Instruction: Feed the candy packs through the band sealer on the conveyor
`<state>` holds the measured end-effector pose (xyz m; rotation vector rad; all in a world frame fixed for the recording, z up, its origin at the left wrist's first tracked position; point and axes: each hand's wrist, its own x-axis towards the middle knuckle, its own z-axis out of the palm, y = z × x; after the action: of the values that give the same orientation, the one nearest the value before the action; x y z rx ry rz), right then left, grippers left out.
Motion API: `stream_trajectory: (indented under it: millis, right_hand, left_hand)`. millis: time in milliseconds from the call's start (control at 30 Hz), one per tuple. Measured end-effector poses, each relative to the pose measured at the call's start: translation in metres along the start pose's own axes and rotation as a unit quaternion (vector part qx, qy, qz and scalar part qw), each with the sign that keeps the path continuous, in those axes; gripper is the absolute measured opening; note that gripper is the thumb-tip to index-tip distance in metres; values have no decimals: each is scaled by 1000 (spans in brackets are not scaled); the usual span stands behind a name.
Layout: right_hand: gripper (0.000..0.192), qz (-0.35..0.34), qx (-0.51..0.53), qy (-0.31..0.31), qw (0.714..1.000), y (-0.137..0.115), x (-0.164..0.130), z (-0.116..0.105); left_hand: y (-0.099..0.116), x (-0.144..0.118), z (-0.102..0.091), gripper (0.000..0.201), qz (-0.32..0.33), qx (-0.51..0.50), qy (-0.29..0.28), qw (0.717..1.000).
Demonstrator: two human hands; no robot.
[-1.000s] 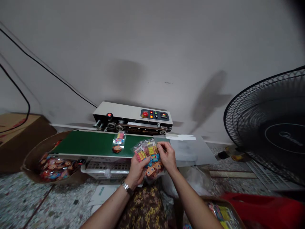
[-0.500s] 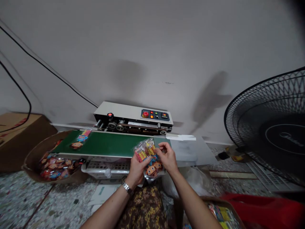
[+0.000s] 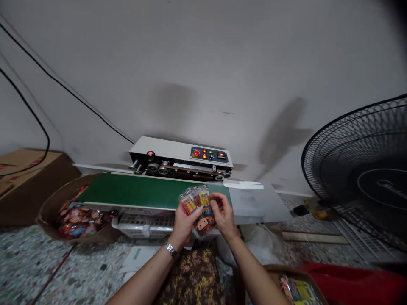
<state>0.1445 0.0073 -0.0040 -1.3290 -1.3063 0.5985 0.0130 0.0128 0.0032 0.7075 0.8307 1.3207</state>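
Observation:
A fanned bunch of clear plastic packets (image 3: pixel 203 223), with bright printed tops and cartoon-face pieces inside, is held over the front edge of the green conveyor belt (image 3: pixel 127 191). My left hand (image 3: pixel 185 221), with a metal watch at the wrist, is closed around the bunch from the left, its thumb on top. From the right, my right hand (image 3: pixel 224 215) has its fingers closed on the bunch's right-hand packet; its fingertips are partly hidden. Behind the belt stands the band sealing machine (image 3: pixel 162 146), its panel lights lit.
At the belt's left end, a cardboard box (image 3: pixel 47 212) holds many similar packets. Another box (image 3: pixel 276 271) of packets is at lower right, beside something red (image 3: pixel 352 275). A large fan (image 3: pixel 359 173) stands on the right. A white basket (image 3: pixel 133 228) sits under the belt.
The packet lying at the belt's left end is gone from the belt. My right hand has closed in on the bunch, covering more of its right side. The view has shifted slightly.

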Motion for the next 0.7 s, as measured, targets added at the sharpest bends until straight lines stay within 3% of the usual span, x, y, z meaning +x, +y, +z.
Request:
stream_trajectory:
  millis: [133, 300, 433, 533, 600, 700]
  right_hand:
    - [19, -7, -37, 7, 999, -5, -2, -1]
    - [21, 19, 6, 7, 1000, -2, -5, 0]
    - [18, -10, 15, -33, 999, -8, -2, -2]
    - [29, -39, 3, -71, 997, -19, 10, -10]
    - [35, -58, -15, -114, 992, -28, 19, -17]
    - [27, -79, -70, -190, 976, -42, 28, -25]
  left_hand:
    - [3, -2, 1, 45, -4, 6, -13, 1000]
    - [6, -1, -1, 40, 5, 21, -14, 1000]
    - [3, 2, -7, 44, 16, 73, 4, 997]
    - [2, 3, -10, 43, 18, 97, -11, 995]
    - [3, 3, -12, 42, 22, 108, -17, 994]
    - [7, 2, -14, 42, 25, 114, -23, 993]
